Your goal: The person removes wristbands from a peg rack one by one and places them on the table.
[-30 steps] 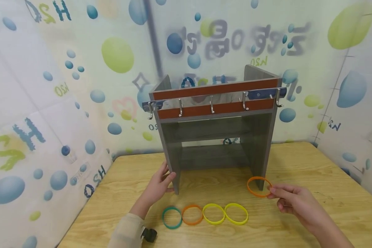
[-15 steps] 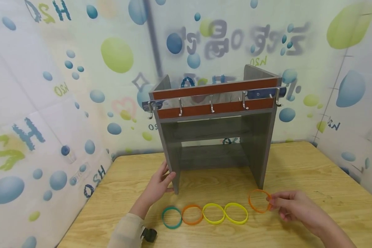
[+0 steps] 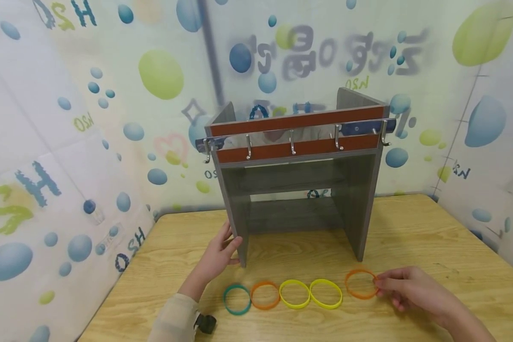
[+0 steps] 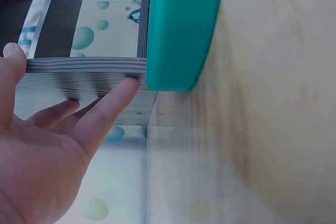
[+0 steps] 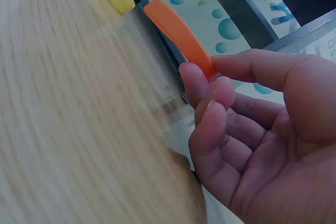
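In the head view my right hand (image 3: 419, 289) pinches an orange silicone wristband (image 3: 346, 285) by its right side, low over the table. The right wrist view shows the orange wristband (image 5: 181, 32) between thumb and fingertips. My left hand (image 3: 215, 256) holds the front edge of the grey wooden shelf (image 3: 232, 213) at its left side panel. Seen from the left wrist, the fingers lie on the panel's outer face, the thumb at its edge. On the table lie a teal wristband (image 3: 225, 304), another orange wristband (image 3: 265, 308) and two yellow wristbands (image 3: 295, 306), in a row.
A metal rail (image 3: 308, 135) with several hooks runs across the front top of the shelf. A small black object (image 3: 206, 324) sits at the left sleeve. The wooden table (image 3: 162, 266) meets patterned curtains (image 3: 111, 142) at the back and sides.
My right hand has moved down toward the table with the orange wristband, bringing it near the right end of the row. My left hand has stayed on the shelf.
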`<state>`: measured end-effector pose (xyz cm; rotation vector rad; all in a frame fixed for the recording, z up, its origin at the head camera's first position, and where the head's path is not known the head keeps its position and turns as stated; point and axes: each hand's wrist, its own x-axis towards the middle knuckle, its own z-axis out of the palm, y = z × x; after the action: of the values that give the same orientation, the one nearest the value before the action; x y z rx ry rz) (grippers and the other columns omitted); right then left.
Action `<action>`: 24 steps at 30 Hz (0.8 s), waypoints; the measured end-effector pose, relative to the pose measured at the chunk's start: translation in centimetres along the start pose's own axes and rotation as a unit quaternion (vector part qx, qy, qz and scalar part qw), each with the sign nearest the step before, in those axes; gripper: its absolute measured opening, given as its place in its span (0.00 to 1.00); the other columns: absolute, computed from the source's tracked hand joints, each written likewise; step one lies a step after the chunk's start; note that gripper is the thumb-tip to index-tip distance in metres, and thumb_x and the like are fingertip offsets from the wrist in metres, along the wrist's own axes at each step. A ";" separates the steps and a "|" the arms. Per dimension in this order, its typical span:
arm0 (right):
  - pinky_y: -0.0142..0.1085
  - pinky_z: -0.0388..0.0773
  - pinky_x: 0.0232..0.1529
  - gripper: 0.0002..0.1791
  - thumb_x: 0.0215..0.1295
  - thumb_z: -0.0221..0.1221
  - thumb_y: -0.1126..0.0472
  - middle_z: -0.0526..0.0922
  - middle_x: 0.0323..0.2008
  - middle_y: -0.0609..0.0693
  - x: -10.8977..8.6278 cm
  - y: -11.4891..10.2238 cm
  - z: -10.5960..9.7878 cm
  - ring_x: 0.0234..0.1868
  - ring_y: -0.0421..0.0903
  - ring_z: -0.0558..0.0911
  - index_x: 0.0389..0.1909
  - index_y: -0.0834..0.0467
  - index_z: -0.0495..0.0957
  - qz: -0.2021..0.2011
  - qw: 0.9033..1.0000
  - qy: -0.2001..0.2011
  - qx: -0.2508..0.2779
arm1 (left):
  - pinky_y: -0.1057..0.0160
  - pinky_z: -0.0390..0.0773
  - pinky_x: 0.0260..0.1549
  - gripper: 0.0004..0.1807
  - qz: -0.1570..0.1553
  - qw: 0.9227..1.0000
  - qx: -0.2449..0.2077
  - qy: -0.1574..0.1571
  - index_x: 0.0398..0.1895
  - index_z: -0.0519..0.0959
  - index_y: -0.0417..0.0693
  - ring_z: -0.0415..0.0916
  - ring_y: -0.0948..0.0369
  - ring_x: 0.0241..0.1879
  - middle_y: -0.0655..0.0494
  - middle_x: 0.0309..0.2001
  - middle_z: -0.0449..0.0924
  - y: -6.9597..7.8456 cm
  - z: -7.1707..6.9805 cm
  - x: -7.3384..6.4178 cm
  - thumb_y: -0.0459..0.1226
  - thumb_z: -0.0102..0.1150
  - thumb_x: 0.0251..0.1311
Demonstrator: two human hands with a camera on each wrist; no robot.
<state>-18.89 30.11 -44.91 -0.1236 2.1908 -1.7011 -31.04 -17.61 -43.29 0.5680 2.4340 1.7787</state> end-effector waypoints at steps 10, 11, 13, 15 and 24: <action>0.28 0.81 0.27 0.26 0.79 0.60 0.56 0.90 0.37 0.48 0.2 -0.1 0.5 0.26 0.35 0.79 0.62 0.77 0.77 0.004 1.000 -0.008 -0.007 | 0.41 0.90 0.48 0.39 -0.003 1.000 0.005 0.005 0.87 0.47 0.79 0.64 0.34 0.78 0.47 0.86 0.55 0.0 0.0 0.0 0.44 0.53 0.83; 0.28 0.81 0.26 0.26 0.79 0.60 0.56 0.90 0.37 0.48 0.3 -0.1 0.6 0.25 0.35 0.79 0.62 0.76 0.77 0.008 1.000 -0.009 -0.006 | 0.41 0.90 0.48 0.39 -0.003 1.000 0.005 0.004 0.87 0.47 0.79 0.64 0.34 0.78 0.47 0.86 0.55 0.0 0.0 0.0 0.45 0.53 0.83; 0.28 0.80 0.26 0.26 0.79 0.60 0.56 0.90 0.36 0.48 0.3 -0.1 0.7 0.25 0.35 0.79 0.62 0.76 0.77 0.008 1.000 -0.010 -0.009 | 0.40 0.90 0.49 0.39 -0.003 1.000 0.005 0.004 0.87 0.47 0.78 0.64 0.34 0.78 0.47 0.86 0.55 0.0 0.0 0.0 0.45 0.53 0.83; 0.28 0.80 0.25 0.26 0.79 0.59 0.56 0.90 0.36 0.48 0.3 0.0 0.8 0.25 0.35 0.79 0.62 0.76 0.77 0.007 1.000 -0.013 -0.013 | 0.40 0.90 0.49 0.39 -0.002 1.000 0.006 0.003 0.87 0.47 0.78 0.64 0.33 0.78 0.47 0.86 0.55 -0.1 0.0 0.0 0.45 0.53 0.83; 0.27 0.78 0.23 0.27 0.79 0.59 0.56 0.90 0.35 0.48 0.3 0.1 1.4 0.23 0.35 0.79 0.63 0.77 0.75 0.003 0.999 -0.007 -0.034 | 0.39 0.90 0.49 0.39 -0.005 1.000 0.005 0.003 0.87 0.47 0.78 0.64 0.34 0.78 0.47 0.86 0.55 -0.2 0.0 0.1 0.45 0.53 0.83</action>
<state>-18.71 28.79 -45.33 -0.1467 2.2370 -1.6192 -31.14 -17.58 -43.43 0.5511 2.4461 1.7684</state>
